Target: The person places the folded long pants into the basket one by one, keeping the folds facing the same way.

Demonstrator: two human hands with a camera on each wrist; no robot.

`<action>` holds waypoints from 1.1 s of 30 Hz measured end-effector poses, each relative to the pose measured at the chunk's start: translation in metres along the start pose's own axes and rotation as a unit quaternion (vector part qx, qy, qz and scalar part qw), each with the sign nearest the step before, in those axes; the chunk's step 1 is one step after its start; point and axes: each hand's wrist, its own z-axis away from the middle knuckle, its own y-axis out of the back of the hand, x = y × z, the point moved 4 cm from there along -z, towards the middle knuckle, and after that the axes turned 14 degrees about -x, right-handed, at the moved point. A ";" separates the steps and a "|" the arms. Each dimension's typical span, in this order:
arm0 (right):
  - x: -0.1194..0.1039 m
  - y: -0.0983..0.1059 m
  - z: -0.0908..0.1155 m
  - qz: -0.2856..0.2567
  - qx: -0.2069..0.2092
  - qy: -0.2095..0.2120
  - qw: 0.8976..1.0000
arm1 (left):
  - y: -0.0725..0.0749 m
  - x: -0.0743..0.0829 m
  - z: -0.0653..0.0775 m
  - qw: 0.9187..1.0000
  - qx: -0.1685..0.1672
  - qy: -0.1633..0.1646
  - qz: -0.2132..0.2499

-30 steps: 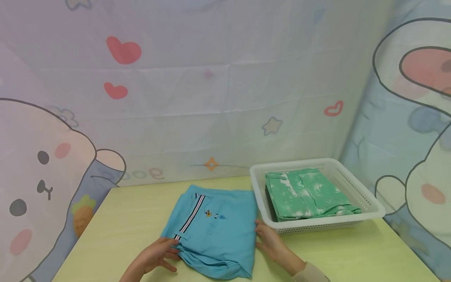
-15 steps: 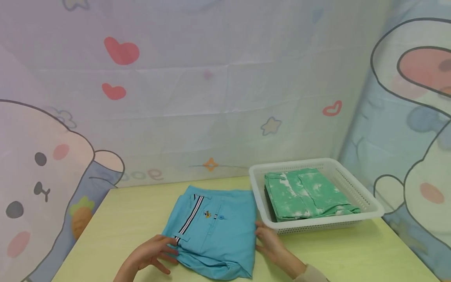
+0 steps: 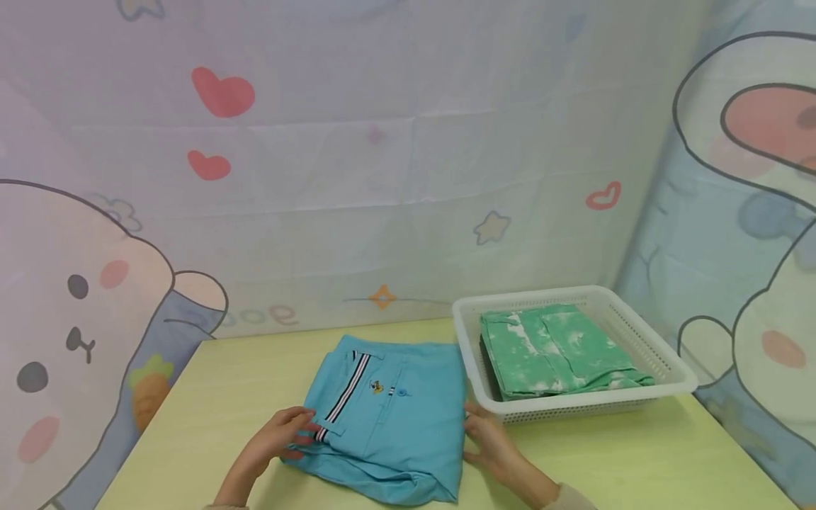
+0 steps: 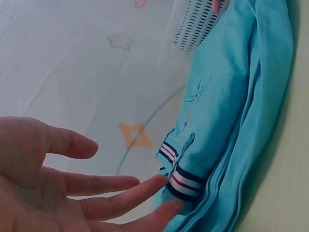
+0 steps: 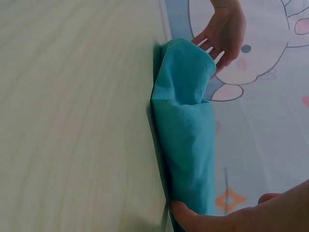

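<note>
A pair of folded light blue pants (image 3: 395, 418) lies on the table, with a striped waistband, a small embroidered figure and a button on its upper face. My left hand (image 3: 277, 438) is at the waistband side, fingers spread and nearly straight, fingertips right at the striped edge in the left wrist view. At the opposite folded edge is my right hand (image 3: 500, 446). Its thumb (image 5: 186, 215) touches the low part of the fold in the right wrist view, where the other fingers are mostly hidden. Loose layers of blue cloth bunch along the near side.
A white perforated basket (image 3: 593, 405) stands to the right, close beside the pants. Inside lies a folded green-and-white garment (image 3: 561, 350) over something dark. Behind the pale yellow table (image 3: 236, 382) hangs a printed cloth backdrop (image 3: 331, 234).
My left hand has shifted slightly away from me along the waistband edge. The near left corner of the pants now spreads further left. My right hand has barely moved.
</note>
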 end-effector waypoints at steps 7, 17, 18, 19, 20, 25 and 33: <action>0.004 0.001 0.004 -0.008 0.012 -0.002 1.000 | 0.005 -0.002 -0.006 0.999 0.050 -0.004 -0.003; 0.001 -0.002 0.009 -0.006 0.021 -0.002 1.000 | 0.024 -0.005 -0.010 0.990 0.135 -0.017 -0.037; 0.001 -0.002 0.009 -0.006 0.020 -0.002 1.000 | 0.026 -0.006 -0.011 0.989 0.143 -0.019 -0.039; 0.001 -0.002 0.009 -0.006 0.020 -0.002 1.000 | 0.028 -0.007 -0.012 0.988 0.151 -0.021 -0.039; 0.001 -0.003 0.009 -0.006 0.021 -0.003 1.000 | 0.030 -0.009 -0.012 0.987 0.157 -0.021 -0.036; 0.004 -0.004 0.011 -0.007 0.020 -0.012 1.000 | 0.036 -0.014 -0.017 0.984 0.175 -0.014 -0.008; 0.004 -0.006 0.018 -0.017 0.013 -0.026 0.999 | 0.037 -0.020 -0.026 0.988 0.152 0.009 0.025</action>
